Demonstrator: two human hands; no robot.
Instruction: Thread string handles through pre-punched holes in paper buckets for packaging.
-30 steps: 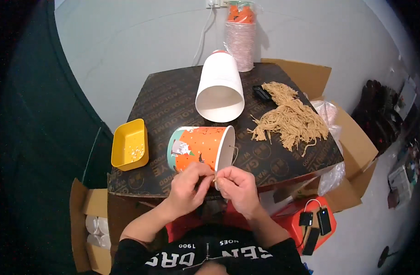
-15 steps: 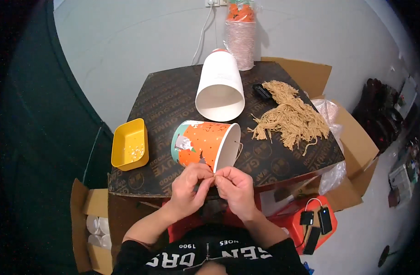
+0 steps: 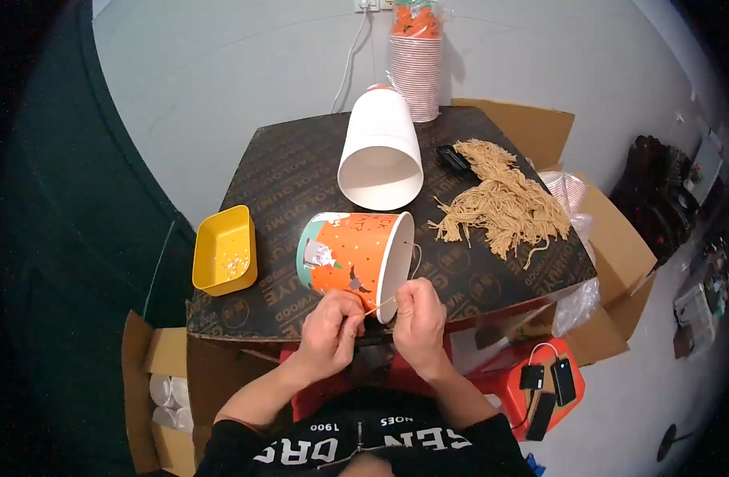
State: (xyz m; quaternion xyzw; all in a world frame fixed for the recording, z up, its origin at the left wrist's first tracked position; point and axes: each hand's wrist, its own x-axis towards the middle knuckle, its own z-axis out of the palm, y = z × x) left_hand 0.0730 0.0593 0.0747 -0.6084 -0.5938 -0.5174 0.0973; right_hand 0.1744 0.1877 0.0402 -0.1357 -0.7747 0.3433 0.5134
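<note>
My left hand [image 3: 329, 332] and right hand [image 3: 420, 322] have parted.
Fingers [image 3: 345, 304] pinch string [image 3: 380, 307] by the bucket's [image 3: 345, 253] rim, hiding its ends.

Soft light is covering the table [image 3: 281, 179] at centre; the cup stack [image 3: 416, 79] is casting a faint shadow on the upper-centre wall [image 3: 237, 71]. Fisheye curvature is bending edges; darkness is swallowing corners.
</note>
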